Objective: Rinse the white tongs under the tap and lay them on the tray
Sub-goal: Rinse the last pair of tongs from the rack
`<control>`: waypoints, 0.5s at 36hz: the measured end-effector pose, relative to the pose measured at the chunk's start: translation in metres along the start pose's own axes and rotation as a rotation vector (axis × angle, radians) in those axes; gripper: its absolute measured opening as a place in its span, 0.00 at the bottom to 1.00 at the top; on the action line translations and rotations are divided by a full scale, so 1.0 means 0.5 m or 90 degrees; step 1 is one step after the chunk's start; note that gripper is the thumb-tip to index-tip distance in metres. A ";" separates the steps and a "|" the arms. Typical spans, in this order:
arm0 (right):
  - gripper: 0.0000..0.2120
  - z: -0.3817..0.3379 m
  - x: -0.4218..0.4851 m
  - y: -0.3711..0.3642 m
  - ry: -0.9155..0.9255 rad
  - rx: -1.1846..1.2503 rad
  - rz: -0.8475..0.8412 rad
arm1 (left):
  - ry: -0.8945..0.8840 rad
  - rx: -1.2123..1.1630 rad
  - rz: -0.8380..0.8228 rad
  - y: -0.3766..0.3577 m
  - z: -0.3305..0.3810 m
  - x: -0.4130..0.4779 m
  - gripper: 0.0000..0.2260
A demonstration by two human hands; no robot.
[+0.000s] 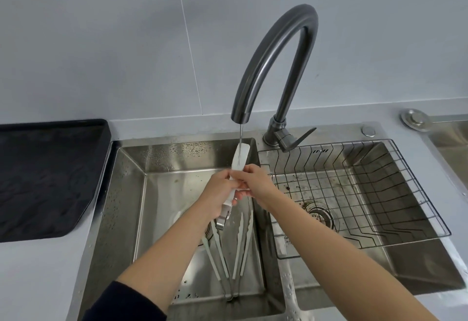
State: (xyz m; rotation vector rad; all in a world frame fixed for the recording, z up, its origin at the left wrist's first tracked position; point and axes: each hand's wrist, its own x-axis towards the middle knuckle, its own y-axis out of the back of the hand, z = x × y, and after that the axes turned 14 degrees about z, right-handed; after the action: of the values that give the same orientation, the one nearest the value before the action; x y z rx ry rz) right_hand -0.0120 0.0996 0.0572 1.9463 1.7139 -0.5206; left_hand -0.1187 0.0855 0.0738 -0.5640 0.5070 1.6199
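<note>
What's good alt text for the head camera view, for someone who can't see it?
The left hand and right hand hold white tongs under a thin stream from the tap, over the sink. Two more tongs lie in the basin below; a black tray sits on the counter nearby.

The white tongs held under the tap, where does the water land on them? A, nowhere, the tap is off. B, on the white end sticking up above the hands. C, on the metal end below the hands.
B: the thin stream from the tap lands on the upper end of the white tongs, above where the left hand and right hand grip them.
</note>
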 end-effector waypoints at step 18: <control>0.24 0.002 0.030 -0.042 -0.010 -0.121 0.185 | -0.066 0.154 0.015 0.034 -0.029 -0.038 0.07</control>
State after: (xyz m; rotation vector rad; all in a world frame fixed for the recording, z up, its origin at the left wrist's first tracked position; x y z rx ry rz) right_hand -0.0306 0.1130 0.0454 1.9987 1.3819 -0.2559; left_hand -0.1329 0.0597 0.0742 -0.2932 0.6229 1.5730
